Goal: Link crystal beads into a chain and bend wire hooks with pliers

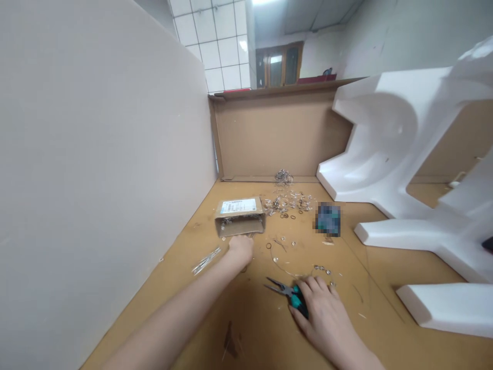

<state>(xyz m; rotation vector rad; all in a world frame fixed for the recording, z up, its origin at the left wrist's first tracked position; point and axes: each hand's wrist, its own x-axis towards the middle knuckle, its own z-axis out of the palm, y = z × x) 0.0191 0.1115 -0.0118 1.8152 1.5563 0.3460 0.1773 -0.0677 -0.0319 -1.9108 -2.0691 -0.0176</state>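
My right hand [321, 308] is wrapped round the teal and black handles of needle-nose pliers [284, 289], whose jaws are spread and point left. My left hand [241, 249] is closed just in front of the open cardboard box [241, 226]; thin wire-like bits show by its fingers, but what it holds is hidden. Beyond my right hand lies a short string of clear beads [322, 269]. A thin curved wire [282, 268] runs toward it. Left of my left hand rest several slim, shiny pins or wires [206, 260].
Small hooks and rings [288, 203] are scattered right of the box, with a heap of metal pieces [284, 177] behind. A blurred dark square [328, 219] lies nearby. White foam blocks [385, 139] stand right, a white panel [103, 154] left, a cardboard wall [277, 133] behind.
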